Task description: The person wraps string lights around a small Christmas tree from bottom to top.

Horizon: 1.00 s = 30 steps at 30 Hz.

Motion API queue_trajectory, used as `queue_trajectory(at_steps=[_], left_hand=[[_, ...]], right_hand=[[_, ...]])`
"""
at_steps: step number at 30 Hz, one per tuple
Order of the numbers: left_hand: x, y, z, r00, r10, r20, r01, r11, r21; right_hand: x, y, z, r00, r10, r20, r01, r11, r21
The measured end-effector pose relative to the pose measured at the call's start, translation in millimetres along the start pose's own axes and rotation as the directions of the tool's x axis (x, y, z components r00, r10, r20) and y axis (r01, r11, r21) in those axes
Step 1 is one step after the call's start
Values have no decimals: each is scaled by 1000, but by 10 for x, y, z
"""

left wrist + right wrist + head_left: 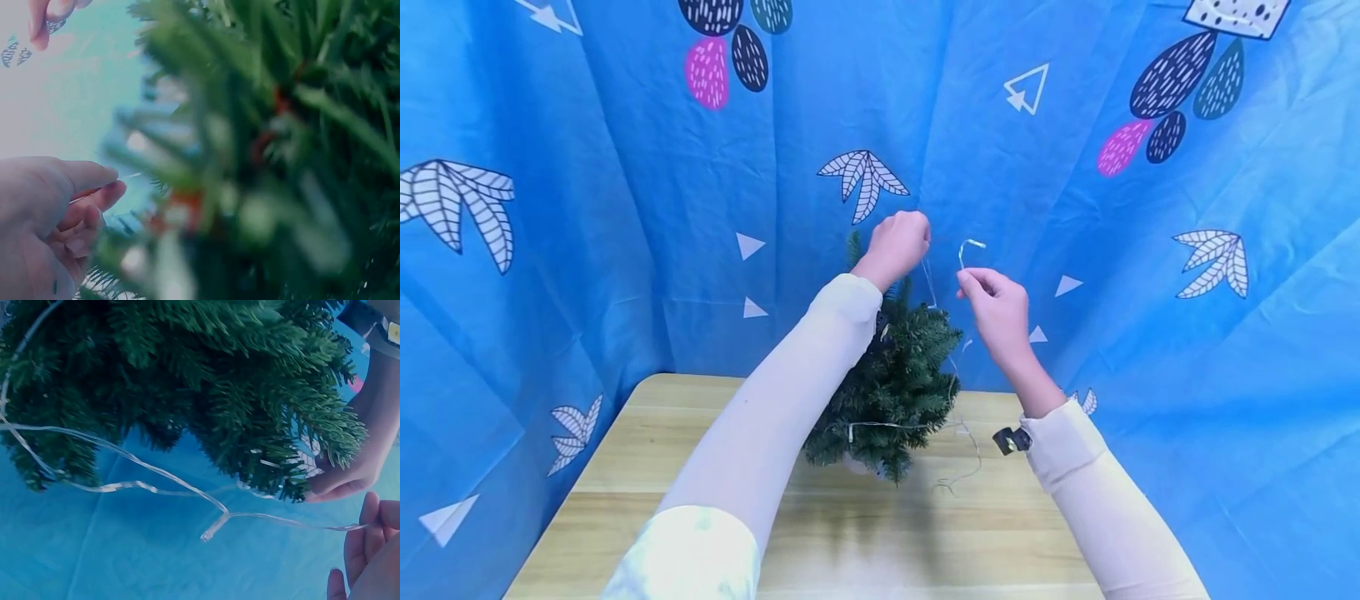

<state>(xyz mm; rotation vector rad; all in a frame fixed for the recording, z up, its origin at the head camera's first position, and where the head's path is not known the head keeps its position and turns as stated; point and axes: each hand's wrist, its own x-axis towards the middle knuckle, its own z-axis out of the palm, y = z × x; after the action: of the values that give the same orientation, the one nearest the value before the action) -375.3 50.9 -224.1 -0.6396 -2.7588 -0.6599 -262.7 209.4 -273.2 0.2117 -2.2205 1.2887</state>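
Note:
A small artificial Christmas tree [895, 392] stands on the table, partly hidden behind my left arm. My left hand [901, 242] is at the upper part of the tree; thumb and forefinger pinch a thin clear wire of the string lights, seen in the left wrist view. To its right, my right hand [1000, 312] pinches the string lights [281, 519], with a short bit of wire and a bulb sticking up above the fingertips. In the right wrist view, the wire runs from those fingers past a small bulb [215, 526] and along the branches.
More of the light string [977, 454] loops out over the lower right branches and hangs by the wooden table [700, 433]. A blue patterned cloth [625, 250] surrounds the table at the back and sides. A black wrist camera [1011, 440] sits at my right cuff.

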Motion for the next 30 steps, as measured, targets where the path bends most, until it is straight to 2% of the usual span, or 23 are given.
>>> queue_trajectory(at_steps=[6,11,15,20,25,30], left_hand=[[-10,-19,-41,999,-1,49,3,999,-32],[-57,-36,-81,994,9,112,7,990,-138],[-115,-48,-132,988,46,146,-8,968,-252],[-185,-46,-191,975,123,183,-50,932,-359],[-222,-69,-235,959,160,234,-61,923,-381],[-239,-99,-252,953,167,253,-58,920,-386]], right_hand=[[83,-64,22,999,-7,31,8,999,-33],[105,-64,54,998,1,70,2,999,-46],[106,-57,81,997,16,73,-12,999,-48],[115,-47,99,997,30,77,-27,999,-45],[135,-49,109,995,33,91,-30,999,-37],[161,-64,125,995,26,95,-23,999,-38]])
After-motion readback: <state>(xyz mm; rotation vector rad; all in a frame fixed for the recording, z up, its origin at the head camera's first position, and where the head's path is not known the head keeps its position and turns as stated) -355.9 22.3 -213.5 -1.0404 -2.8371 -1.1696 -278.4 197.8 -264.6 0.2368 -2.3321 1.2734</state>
